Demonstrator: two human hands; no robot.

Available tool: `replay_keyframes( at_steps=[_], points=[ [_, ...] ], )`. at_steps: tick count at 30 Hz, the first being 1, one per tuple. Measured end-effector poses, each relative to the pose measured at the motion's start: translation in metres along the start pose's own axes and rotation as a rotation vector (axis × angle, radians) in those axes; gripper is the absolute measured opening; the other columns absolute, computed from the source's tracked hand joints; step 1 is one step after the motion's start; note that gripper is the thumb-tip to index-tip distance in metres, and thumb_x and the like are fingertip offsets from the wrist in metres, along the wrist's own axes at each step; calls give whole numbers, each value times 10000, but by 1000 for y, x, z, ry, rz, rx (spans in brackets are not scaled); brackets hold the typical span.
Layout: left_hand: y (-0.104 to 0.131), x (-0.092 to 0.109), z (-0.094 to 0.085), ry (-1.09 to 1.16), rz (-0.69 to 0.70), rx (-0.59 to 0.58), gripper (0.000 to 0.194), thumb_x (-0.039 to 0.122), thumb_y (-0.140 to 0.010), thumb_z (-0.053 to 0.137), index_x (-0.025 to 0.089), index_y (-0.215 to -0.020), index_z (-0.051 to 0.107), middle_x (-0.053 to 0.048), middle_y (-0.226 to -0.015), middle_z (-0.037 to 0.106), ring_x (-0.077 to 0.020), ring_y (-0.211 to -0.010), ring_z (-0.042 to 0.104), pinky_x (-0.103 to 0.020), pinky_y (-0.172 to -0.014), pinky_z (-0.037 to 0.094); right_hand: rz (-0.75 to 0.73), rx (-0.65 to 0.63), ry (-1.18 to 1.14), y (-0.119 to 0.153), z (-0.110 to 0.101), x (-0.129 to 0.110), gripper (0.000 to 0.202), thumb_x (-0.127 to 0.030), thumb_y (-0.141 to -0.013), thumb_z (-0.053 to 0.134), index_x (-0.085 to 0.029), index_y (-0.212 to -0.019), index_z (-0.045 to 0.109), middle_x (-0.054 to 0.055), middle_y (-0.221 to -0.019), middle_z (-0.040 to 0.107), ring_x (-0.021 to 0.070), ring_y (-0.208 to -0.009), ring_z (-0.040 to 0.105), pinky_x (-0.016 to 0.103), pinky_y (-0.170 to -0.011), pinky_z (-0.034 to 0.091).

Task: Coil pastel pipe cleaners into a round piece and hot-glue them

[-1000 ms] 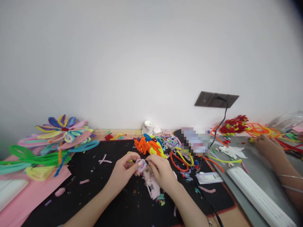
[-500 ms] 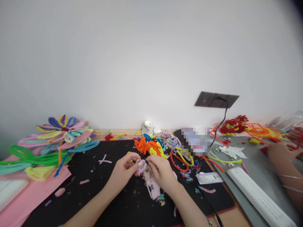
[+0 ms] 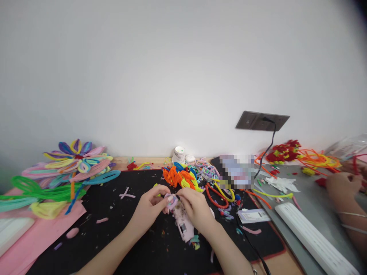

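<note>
My left hand is closed, its thumb and fingers pinching a small lilac fuzzy piece that looks like bent pipe cleaner. Close beside it, my right hand has its fingers curled at the far right side of the same piece; what sits between those fingertips is hidden. Below and between the hands lies a pale pink device with a small dark window, its upper part smudged. Orange pipe-cleaner loops lie just beyond my fingers.
A black mat holds scattered trimmings. Pipe-cleaner flowers stand left above green loops. A black cord runs from the wall socket across the right side. Another person's hand works beside a white power strip.
My hands stay nearly in place, with only a slight shift of the lilac piece at the fingertips. At the right, the other person's hands have moved a little with a red strand.
</note>
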State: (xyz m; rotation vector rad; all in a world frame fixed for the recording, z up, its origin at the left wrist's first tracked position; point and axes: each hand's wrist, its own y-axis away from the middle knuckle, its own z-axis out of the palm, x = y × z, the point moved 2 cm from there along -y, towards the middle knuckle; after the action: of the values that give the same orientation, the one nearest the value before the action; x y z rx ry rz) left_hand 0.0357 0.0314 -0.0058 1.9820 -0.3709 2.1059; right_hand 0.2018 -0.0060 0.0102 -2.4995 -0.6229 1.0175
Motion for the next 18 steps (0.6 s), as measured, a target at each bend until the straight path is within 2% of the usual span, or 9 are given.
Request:
replay_keyframes(
  at_steps=[18],
  points=[
    [1, 1, 0, -11, -8, 0, 166, 300, -727, 699, 182, -805, 612, 23, -696, 634, -115, -479, 586, -247, -501, 475, 12, -11, -2, -1, 0, 0, 209, -127, -941, 418, -218, -897, 601, 18, -776, 624, 162, -690, 589, 271, -643, 467]
  ],
)
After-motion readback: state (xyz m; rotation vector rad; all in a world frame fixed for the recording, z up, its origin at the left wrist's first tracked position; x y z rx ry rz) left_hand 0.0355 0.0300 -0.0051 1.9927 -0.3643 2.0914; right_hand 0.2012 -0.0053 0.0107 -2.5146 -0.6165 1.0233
